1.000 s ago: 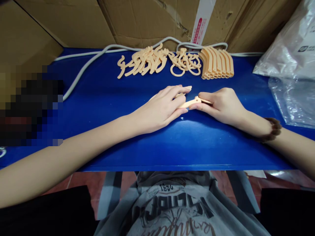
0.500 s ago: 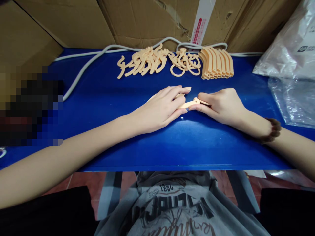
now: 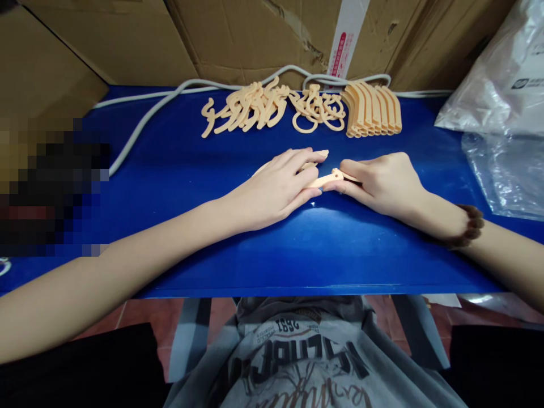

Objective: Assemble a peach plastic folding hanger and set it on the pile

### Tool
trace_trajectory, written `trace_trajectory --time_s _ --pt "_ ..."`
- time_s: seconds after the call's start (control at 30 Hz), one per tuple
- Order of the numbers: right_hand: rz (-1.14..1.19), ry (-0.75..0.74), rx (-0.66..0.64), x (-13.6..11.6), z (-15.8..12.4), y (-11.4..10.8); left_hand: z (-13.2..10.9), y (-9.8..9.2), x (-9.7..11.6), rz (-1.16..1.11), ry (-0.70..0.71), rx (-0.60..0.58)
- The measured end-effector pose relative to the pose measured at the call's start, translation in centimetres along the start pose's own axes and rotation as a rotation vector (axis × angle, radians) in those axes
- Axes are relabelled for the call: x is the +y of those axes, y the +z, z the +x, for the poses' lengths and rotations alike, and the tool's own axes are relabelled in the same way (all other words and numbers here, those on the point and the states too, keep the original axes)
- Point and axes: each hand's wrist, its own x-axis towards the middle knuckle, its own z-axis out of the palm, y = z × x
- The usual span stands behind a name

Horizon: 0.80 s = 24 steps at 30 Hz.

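In the head view, the right hand (image 3: 389,178) has edged slightly leftward since a second ago, and the holed end of the pale bar (image 3: 325,180) has gone with it; the whole scene sits a touch further left as well. The bar lies at the centre of the frame, above the blue tabletop (image 3: 272,255), reaching from one hand to the other. The left hand (image 3: 278,181) has its fingers closed around the bar, thumb below; what else its palm covers cannot be told. The right hand's fingers are pinched shut on a thin strip (image 3: 352,178), just beside the bar's holed end. At upper centre, left to right, lie a heap of S-shaped pieces (image 3: 255,105), a tangle of ring pieces (image 3: 317,107) and a neat row of curved slats (image 3: 372,110), with a white cable (image 3: 148,116) running behind them
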Motion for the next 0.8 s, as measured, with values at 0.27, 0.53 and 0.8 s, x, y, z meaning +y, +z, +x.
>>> trace_trajectory --time_s 0.27,0.53,0.8 --pt "-0.001 -0.009 0.033 0.07 -0.08 -0.03 -0.05 -0.09 0.06 -0.013 0.005 0.005" --pt "0.068 -0.007 0.021 0.24 0.08 0.00 -0.01 -0.10 0.09 -0.012 -0.001 0.007" --pt "0.083 0.006 -0.001 0.06 0.17 -0.23 -0.01 -0.05 0.10 0.011 0.004 0.010"
